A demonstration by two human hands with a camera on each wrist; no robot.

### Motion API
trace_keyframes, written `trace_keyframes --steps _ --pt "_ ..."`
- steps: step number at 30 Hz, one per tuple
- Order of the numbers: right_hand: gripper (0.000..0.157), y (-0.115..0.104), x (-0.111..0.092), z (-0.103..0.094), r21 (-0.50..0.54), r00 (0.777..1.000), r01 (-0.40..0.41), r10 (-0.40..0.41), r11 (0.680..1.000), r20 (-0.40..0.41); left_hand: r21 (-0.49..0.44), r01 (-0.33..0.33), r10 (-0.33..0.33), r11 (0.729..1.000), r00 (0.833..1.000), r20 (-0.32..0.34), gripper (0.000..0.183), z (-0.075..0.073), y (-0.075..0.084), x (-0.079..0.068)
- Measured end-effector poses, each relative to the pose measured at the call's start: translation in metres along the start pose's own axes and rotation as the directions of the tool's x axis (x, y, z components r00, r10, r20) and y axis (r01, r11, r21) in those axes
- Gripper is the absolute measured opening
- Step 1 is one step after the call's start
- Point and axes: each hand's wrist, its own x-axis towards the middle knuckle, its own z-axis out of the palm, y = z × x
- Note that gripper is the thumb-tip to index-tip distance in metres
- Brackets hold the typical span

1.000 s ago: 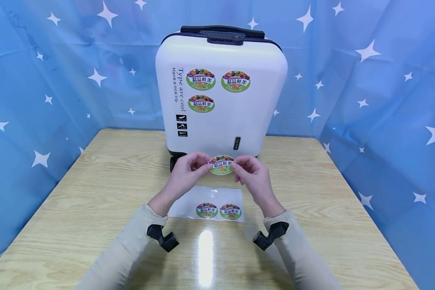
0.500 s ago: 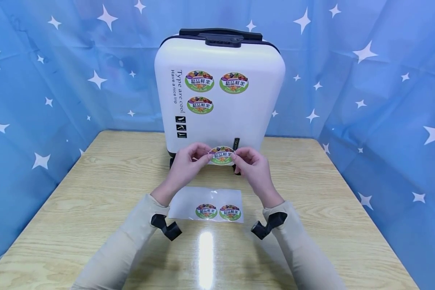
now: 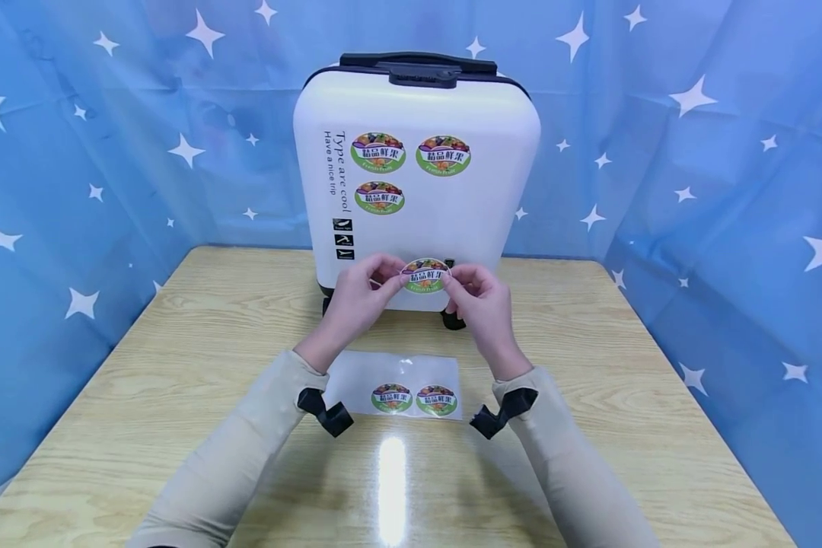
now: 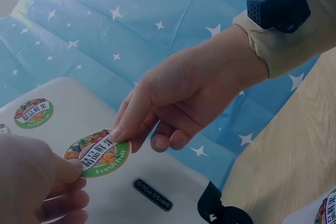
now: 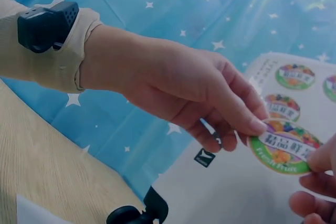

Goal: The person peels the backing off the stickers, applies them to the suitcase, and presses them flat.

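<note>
Between both hands is an oval fruit sticker [image 3: 425,278] with a green border and a fruit picture. My left hand [image 3: 358,295] pinches its left end between thumb and fingers. The right end is pinched by my right hand [image 3: 482,301] in the same way. They hold it in front of the lower part of a white suitcase [image 3: 466,205], printed side toward me. In the left wrist view the sticker [image 4: 98,154] overlaps the suitcase face above a "SWISS POLO" badge [image 4: 152,194]. Three like stickers [image 3: 378,153] are on the upper half of the suitcase.
A sticker sheet [image 3: 356,377] with two oval stickers lies on the wooden table [image 3: 199,365] below the hands. The suitcase stands upright at the table's back, with a black handle [image 3: 418,59] on top and wheels [image 3: 453,320] below. A blue star-patterned curtain [image 3: 144,190] surrounds the table.
Both hands have moved forward and up with the sticker, from near the suitcase's bottom edge to in front of its lower face. The sheet and suitcase stay in place.
</note>
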Motion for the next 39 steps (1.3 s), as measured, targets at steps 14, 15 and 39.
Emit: trace_keyframes --steps 14,15,39 --pt "0.024 -0.007 0.014 0.001 -0.020 0.994 0.077 -0.078 0.997 -0.073 0.046 -0.121 0.124 0.992 0.990 -0.064 0.013 0.004 0.000 0.017" --pt "0.024 -0.007 0.015 0.001 -0.020 0.994 0.083 -0.085 0.996 -0.074 0.044 -0.122 0.125 0.991 0.990 -0.069 0.013 0.004 -0.001 0.018" --pt "0.019 -0.045 0.033 0.007 0.002 0.971 0.147 -0.144 0.989 -0.193 0.019 -0.107 0.109 0.994 0.979 -0.172 0.017 0.010 0.009 0.055"
